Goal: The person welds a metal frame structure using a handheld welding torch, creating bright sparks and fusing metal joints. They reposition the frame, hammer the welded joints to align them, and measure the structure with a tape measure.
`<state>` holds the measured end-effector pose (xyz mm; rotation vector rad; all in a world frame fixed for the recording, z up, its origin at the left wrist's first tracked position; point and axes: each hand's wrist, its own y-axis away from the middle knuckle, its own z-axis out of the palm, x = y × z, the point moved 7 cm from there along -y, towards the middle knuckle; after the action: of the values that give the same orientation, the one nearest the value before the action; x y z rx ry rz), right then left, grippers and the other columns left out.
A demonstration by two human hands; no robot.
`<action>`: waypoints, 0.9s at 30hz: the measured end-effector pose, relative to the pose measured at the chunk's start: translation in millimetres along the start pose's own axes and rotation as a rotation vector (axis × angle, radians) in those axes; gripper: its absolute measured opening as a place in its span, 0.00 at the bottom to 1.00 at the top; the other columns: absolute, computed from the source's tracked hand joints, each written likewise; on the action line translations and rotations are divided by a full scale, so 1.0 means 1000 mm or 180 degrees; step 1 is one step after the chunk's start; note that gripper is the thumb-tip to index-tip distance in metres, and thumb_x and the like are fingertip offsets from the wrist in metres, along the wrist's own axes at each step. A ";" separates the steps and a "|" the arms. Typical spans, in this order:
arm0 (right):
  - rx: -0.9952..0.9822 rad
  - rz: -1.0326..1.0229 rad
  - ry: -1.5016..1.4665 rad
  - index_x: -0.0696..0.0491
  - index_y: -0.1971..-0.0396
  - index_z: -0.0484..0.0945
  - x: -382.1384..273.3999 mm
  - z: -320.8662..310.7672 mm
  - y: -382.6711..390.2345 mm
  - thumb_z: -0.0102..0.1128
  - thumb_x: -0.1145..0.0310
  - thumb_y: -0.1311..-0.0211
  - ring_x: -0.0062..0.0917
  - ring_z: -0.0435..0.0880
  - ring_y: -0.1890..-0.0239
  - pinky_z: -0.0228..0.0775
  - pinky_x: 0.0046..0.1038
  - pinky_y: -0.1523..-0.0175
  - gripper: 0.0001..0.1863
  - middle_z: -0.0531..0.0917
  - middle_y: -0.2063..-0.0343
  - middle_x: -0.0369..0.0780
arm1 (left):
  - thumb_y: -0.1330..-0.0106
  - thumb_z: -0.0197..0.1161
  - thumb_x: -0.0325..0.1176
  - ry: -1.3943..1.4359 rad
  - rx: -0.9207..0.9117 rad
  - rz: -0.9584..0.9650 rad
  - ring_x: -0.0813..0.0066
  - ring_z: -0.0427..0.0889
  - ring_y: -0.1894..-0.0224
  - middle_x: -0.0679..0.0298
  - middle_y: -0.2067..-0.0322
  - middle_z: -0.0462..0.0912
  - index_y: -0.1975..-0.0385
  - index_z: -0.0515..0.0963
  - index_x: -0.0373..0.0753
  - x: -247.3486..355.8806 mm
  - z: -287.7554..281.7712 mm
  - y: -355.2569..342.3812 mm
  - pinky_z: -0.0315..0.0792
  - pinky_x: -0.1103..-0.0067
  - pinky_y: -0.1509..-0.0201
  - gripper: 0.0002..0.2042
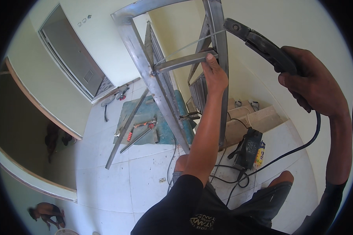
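The left hand [216, 80] clasps the right end of a steel crossbar [182, 62] spanning an upright metal frame [138, 47]; the right hand [315, 84] grasps a welding electrode holder [262, 44], its rod [184, 47] slanting toward the crossbar's left end. A long steel tube [126, 129] crosses the green mat [149, 111] near its left edge; farther right, a black welding machine [250, 147] sits beside the steps [264, 118].

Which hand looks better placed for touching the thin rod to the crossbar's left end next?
Probably the right hand: it holds the black holder, whose thin rod slants toward that end, though contact is unclear. The left hand is occupied holding the crossbar near its right end.
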<state>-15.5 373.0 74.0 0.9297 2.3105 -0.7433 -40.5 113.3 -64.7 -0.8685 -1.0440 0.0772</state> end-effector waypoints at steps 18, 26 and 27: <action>0.0264 -0.0137 0.0128 0.59 0.44 0.71 -0.005 -0.004 0.006 0.61 0.65 0.42 0.16 0.71 0.87 0.63 0.23 0.82 0.27 0.74 0.81 0.36 | 0.26 0.34 0.60 0.0062 0.0057 0.0319 0.57 0.67 0.42 0.48 0.45 0.68 0.38 0.60 0.30 -0.002 0.001 -0.004 0.59 0.68 0.36 0.35; 0.0322 -0.0150 0.0145 0.58 0.44 0.71 -0.004 -0.002 0.010 0.62 0.64 0.41 0.16 0.71 0.87 0.63 0.23 0.82 0.26 0.75 0.81 0.36 | 0.28 0.33 0.64 0.0221 0.0086 0.0217 0.63 0.65 0.42 0.52 0.46 0.68 0.42 0.63 0.30 0.000 0.001 -0.002 0.55 0.72 0.34 0.37; 0.0328 -0.0161 0.0154 0.58 0.44 0.71 -0.005 -0.002 0.010 0.62 0.65 0.41 0.16 0.71 0.87 0.63 0.23 0.82 0.26 0.74 0.81 0.36 | 0.28 0.33 0.64 0.0224 0.0078 0.0194 0.63 0.65 0.42 0.52 0.46 0.69 0.42 0.63 0.30 0.002 0.001 -0.001 0.56 0.72 0.34 0.37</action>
<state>-5.8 378.2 75.3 0.9471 2.3644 -0.8774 -40.5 113.9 -62.1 -0.8751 -0.9492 0.1099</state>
